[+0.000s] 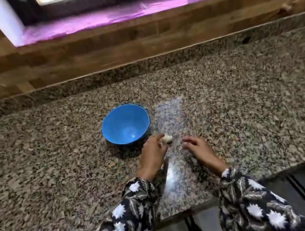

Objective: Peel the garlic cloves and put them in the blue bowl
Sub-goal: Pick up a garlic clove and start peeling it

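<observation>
beside blue bowl point(123, 123) | left hand point(152, 151) pinches garlic point(167, 139) | right hand point(199, 149) relaxed

Left hand point(153, 155) in pinch on garlic clove point(167, 139); right hand point(200, 148) loose, palm-down.

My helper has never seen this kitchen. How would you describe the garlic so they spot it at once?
On the speckled granite counter stands a blue bowl. Just beside its near right rim, at the left hand's fingertips, is the garlic: the only small whitish lump there.
</observation>
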### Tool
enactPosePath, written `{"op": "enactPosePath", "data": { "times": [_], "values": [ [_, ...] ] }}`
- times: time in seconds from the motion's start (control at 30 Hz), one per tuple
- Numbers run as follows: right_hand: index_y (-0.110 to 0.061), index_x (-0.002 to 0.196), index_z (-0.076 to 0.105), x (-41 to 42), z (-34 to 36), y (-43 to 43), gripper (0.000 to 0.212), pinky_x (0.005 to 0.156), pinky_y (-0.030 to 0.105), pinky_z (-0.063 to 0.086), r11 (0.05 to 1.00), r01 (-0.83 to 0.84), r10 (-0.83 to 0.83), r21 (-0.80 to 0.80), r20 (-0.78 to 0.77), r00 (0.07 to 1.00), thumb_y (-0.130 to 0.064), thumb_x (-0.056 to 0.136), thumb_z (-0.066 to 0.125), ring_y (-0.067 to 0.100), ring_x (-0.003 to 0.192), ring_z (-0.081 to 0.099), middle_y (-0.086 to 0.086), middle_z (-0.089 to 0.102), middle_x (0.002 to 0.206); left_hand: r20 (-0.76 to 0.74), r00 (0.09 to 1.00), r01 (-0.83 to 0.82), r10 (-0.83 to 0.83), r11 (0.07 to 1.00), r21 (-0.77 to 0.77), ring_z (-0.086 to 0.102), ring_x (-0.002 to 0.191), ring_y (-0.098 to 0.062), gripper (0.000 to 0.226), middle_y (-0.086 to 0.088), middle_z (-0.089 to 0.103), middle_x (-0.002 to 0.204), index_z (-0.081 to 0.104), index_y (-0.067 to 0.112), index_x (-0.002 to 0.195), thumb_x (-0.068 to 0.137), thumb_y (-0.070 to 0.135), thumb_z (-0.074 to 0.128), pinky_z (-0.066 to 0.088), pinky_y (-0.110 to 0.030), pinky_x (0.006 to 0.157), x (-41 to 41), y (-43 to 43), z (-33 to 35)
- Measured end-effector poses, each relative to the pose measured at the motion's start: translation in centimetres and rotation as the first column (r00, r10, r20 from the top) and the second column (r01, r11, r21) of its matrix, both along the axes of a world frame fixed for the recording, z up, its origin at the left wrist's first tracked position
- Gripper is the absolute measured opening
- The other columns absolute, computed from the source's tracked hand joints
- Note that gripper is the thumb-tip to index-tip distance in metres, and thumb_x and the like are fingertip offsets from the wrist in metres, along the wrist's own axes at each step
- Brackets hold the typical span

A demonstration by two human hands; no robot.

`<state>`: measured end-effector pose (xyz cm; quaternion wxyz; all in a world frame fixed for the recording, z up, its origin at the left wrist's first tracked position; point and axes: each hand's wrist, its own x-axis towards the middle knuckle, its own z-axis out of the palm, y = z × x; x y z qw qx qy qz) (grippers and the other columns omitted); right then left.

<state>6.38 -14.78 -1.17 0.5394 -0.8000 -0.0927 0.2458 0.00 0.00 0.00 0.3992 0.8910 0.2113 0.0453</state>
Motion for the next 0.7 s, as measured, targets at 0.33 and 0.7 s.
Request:
{"op": "enactPosePath", "data": {
  "times": [0.33, 0.7],
  "values": [
    [-0.010, 0.121, 0.057, 3.5, -2.6, 2.4, 0.028, 0.092, 0.032, 0.049, 0.978, 0.076, -0.040, 0.193, -0.184, 0.982, -0.014, 0.094, 0.051, 0.020, 0.110, 0.057, 0.008, 0.060, 0.121, 0.048, 0.956, -0.263, 0.289, 0.918, -0.298, 0.065, 0.086, -0.005, 0.033, 0.000, 0.069, 0.102, 0.064, 0.010, 0.114, 0.082, 0.016, 0.071, 0.047, -0.012, 0.070, 4.7, -0.9, -2.3],
    [-0.020, 0.109, 0.065, 4.0, -1.8, 1.8, 0.022, 0.079, 0.029, 0.056, 0.891, 0.134, 0.122, 0.434, -0.513, 0.849, -0.013, 0.090, 0.056, 0.016, 0.092, 0.068, 0.001, 0.072, 0.100, -0.113, 0.912, -0.238, 0.395, 0.282, -0.930, 0.070, 0.086, -0.018, 0.021, -0.011, 0.073, 0.096, 0.066, 0.009, 0.105, 0.087, 0.004, 0.059, 0.055, -0.022, 0.069, 3.4, -2.0, -2.1]
  ]
}}
